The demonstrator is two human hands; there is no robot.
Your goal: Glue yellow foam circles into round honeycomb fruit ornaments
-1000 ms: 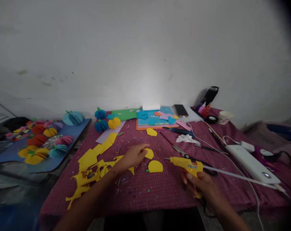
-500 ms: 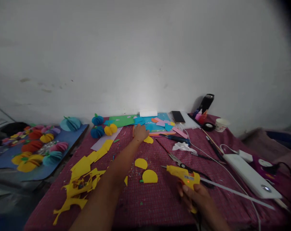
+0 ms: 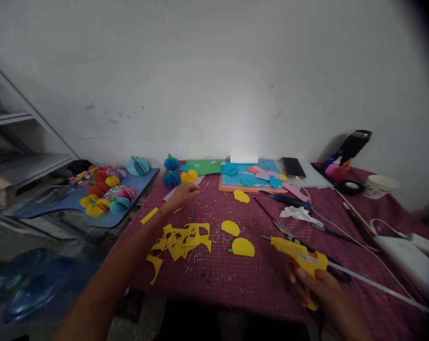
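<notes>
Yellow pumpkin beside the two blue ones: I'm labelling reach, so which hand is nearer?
Left. Left hand: just this side of the yellow pumpkin. Right hand: farther off rightward, holding the glue gun.

The left arm [image 3: 127, 253] stretches from the near left toward the far side, its left hand [image 3: 186, 194] partly curled. At near right, the right hand [image 3: 319, 282] is curled tightly, its forearm [image 3: 351, 315] slanting inward.

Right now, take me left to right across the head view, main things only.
Light blue paper pumpkin, left hand, nearer yellow half-round cutout, yellow glue gun, paper cup.
</notes>
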